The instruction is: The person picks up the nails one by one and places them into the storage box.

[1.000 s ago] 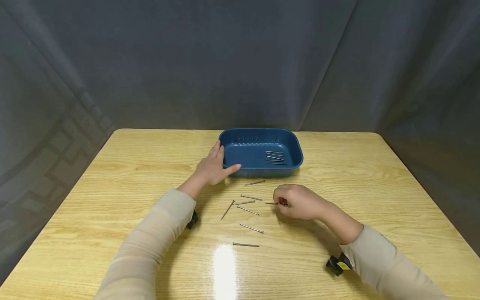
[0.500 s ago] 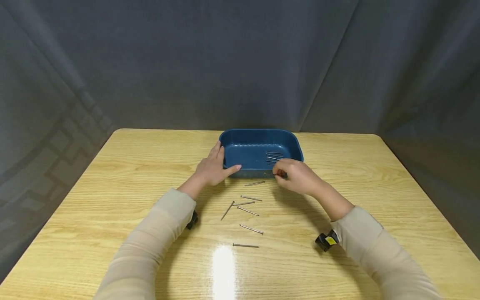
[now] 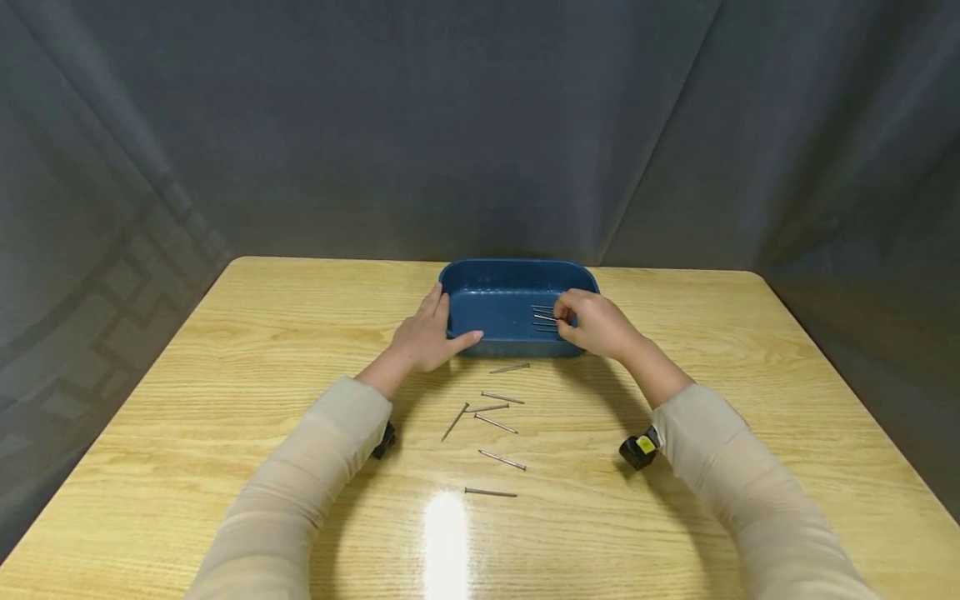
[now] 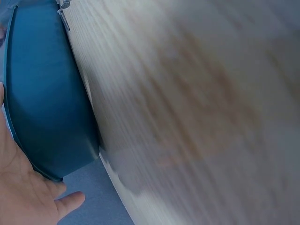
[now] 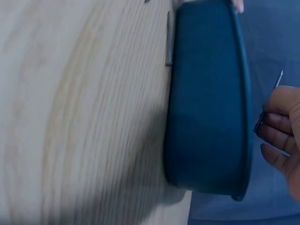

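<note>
the right hand point(image 3: 596, 323) is over the right half of the blue plastic tray point(image 3: 487, 279), fingers curled and pinching one nail point(image 3: 546, 317) by its right end; the nail lies roughly level, pointing left, just above the small group of nails in the tray point(image 3: 545, 327); whether it touches them cannot be told; in the right wrist view the fingers point(image 5: 277, 126) grip the thin shank of the nail point(image 5: 278, 80) above the tray rim point(image 5: 243, 117); the left hand point(image 3: 429, 332) rests against the left end of the tray, fingers straight along the tray wall and thumb extended along the near left corner; it holds nothing, it presses flat against the outer wall, as the left wrist view shows with the palm point(image 4: 21, 197) on the tray side point(image 4: 42, 108); the tray stands on the far middle of the wooden desk point(image 3: 225, 375); six loose nails lie on the desk in front of the tray; one nail point(image 3: 509, 367) lies just beside the near tray wall; three nails point(image 3: 497, 407) lie close together below it, with a slanted nail point(image 3: 454, 421) to their left; two more nails point(image 3: 502, 459) point(image 3: 491, 492) lie nearer the person, beside a bright reflection on the desk; both forearms wear beige sleeves point(image 3: 315, 450), each with a black wrist-mounted device point(image 3: 639, 448); a grey curtain point(image 3: 480, 125) hangs behind the desk.
</note>
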